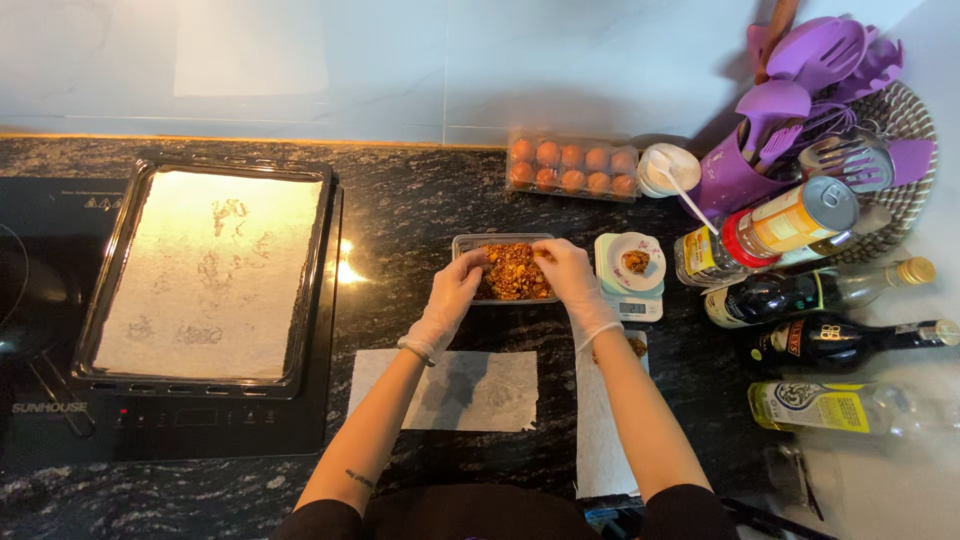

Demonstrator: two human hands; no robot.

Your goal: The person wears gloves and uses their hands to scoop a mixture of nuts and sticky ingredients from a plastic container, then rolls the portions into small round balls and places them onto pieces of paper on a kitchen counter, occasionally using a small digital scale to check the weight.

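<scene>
A clear rectangular container (468,243) of brown crumbly filling (512,272) sits on the dark stone counter. My left hand (452,292), in a thin clear glove, has its fingertips on the filling at the container's left side. My right hand (572,277), gloved too, reaches into the container from the right and pinches some filling. Just right of it a small white dish with a lump of filling (636,261) rests on a kitchen scale (630,300).
A paper-lined baking tray (210,270) lies on an induction hob at left. Two paper sheets (460,390) lie near me. An egg carton (572,167), a purple utensil holder (770,140), a tin and several bottles (830,340) crowd the right.
</scene>
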